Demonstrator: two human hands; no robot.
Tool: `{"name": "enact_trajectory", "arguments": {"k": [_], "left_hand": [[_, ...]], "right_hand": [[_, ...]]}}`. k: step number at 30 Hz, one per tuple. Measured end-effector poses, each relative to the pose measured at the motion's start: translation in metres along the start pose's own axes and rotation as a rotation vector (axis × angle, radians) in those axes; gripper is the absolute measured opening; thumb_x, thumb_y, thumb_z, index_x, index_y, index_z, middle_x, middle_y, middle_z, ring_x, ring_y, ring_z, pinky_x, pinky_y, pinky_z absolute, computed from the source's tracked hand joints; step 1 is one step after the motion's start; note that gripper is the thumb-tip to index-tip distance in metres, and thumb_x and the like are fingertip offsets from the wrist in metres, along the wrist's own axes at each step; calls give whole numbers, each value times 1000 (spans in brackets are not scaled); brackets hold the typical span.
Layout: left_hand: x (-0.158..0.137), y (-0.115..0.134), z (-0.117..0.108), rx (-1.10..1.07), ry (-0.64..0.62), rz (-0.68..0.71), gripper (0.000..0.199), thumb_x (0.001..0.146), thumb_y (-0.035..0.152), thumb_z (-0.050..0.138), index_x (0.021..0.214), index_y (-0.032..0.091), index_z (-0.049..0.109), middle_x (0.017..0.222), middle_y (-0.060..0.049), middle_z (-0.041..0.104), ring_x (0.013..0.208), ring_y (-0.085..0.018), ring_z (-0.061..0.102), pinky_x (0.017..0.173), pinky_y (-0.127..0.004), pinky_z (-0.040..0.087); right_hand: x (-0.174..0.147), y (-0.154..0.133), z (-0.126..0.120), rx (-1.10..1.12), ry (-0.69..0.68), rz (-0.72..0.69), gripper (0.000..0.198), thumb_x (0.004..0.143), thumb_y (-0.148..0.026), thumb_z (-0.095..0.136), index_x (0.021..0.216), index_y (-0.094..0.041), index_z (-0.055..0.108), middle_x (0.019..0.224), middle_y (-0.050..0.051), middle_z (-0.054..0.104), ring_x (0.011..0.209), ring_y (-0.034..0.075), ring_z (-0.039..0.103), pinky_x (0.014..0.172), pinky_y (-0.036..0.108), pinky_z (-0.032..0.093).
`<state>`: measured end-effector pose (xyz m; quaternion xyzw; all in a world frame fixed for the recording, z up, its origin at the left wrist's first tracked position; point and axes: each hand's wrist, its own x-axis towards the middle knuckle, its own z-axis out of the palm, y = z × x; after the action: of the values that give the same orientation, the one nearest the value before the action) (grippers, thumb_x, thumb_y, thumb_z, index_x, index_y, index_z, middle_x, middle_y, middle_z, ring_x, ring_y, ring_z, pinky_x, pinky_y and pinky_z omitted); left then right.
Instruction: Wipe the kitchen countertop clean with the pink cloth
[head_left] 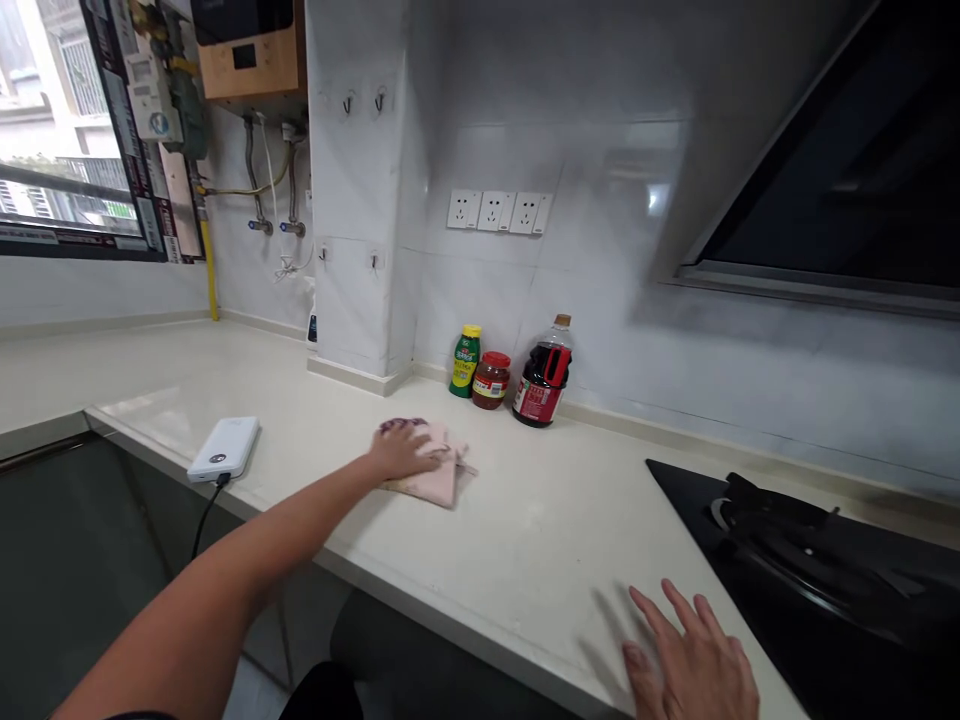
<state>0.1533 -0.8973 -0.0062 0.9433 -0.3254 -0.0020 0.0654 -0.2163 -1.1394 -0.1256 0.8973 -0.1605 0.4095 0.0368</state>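
Observation:
A pink cloth [436, 484] with a dark patterned edge lies partly folded on the pale countertop [517, 540]. My left hand [401, 453] holds it pressed against the surface, palm down, its fingers over the fabric; the hand and cloth are slightly blurred. Over the counter's front right part, my right hand [694, 655] has its fingers spread and nothing in them. It casts a shadow on the counter, and whether it touches the surface I cannot tell.
Behind the cloth stand a green bottle with a yellow cap [466, 362], a red-lidded jar [492, 381] and a large dark sauce bottle [544, 375]. A white power bank [226, 447] with a black cable sits left. The black gas stove [795, 560] lies right, below a range hood [840, 190].

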Motion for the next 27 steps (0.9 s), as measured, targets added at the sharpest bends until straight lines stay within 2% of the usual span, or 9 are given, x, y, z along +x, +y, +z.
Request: {"name": "enact_trajectory", "arguments": {"k": [2, 4, 7, 11, 15, 19, 21, 24, 27], "left_hand": [[-5, -32, -7, 22, 43, -135, 79, 84, 82, 40, 151, 39, 42, 167, -8, 29, 151, -42, 20, 117, -66, 17], [-10, -50, -9, 39, 55, -216, 84, 85, 80, 39, 153, 32, 40, 165, -14, 31, 149, -46, 23, 115, -66, 20], [-19, -46, -6, 55, 45, -221, 84, 87, 78, 40, 154, 29, 39, 163, -18, 33, 147, -48, 27, 113, -65, 23], [-38, 1, 7, 60, 26, -60, 81, 87, 79, 40, 153, 32, 42, 165, -14, 31, 150, -47, 24, 115, -64, 22], [-66, 78, 22, 30, -19, 168, 91, 81, 89, 37, 155, 37, 38, 169, -8, 25, 154, -43, 16, 119, -60, 19], [-102, 156, 37, -117, -139, 505, 102, 78, 93, 36, 159, 31, 34, 170, -13, 18, 155, -45, 6, 120, -66, 12], [-120, 185, 44, -178, -177, 667, 104, 78, 91, 39, 160, 28, 31, 170, -16, 17, 155, -46, 5, 119, -68, 13], [-143, 204, 52, -185, -88, 867, 99, 83, 81, 51, 160, 23, 30, 167, -20, 24, 153, -48, 17, 118, -67, 19], [-155, 199, 57, -175, 65, 923, 88, 86, 65, 63, 157, 20, 34, 159, -20, 40, 147, -44, 36, 118, -60, 28]], "right_hand": [[0, -1, 0, 12, -11, 1, 55, 100, -55, 37, 142, -22, 51, 154, 13, 42, 148, 41, 28, 116, 71, 26], [1, -1, -1, 32, -12, 5, 55, 100, -56, 37, 142, -23, 52, 155, 12, 42, 149, 39, 28, 118, 69, 24], [3, -3, -2, 71, 3, 22, 56, 101, -57, 34, 141, -23, 52, 155, 11, 42, 149, 36, 27, 120, 66, 22], [8, -10, -8, 157, 33, 71, 61, 102, -61, 27, 140, -20, 51, 153, 14, 43, 149, 36, 27, 120, 67, 20], [10, -12, -15, 305, 51, 169, 63, 103, -60, 20, 140, -19, 50, 152, 15, 44, 149, 36, 28, 119, 67, 19], [8, -5, -16, 399, 45, 192, 64, 102, -62, 22, 138, -20, 54, 151, 15, 47, 146, 38, 33, 116, 66, 25], [7, -1, -15, 457, 34, 215, 63, 103, -61, 23, 137, -19, 55, 150, 15, 48, 145, 36, 35, 118, 63, 26], [5, 5, -14, 550, -8, 255, 63, 103, -61, 23, 137, -19, 54, 146, 15, 53, 140, 33, 44, 117, 58, 33], [0, 10, -15, 560, -154, 210, 58, 103, -59, 27, 142, -23, 50, 145, 11, 56, 132, 29, 54, 109, 50, 46]]}}
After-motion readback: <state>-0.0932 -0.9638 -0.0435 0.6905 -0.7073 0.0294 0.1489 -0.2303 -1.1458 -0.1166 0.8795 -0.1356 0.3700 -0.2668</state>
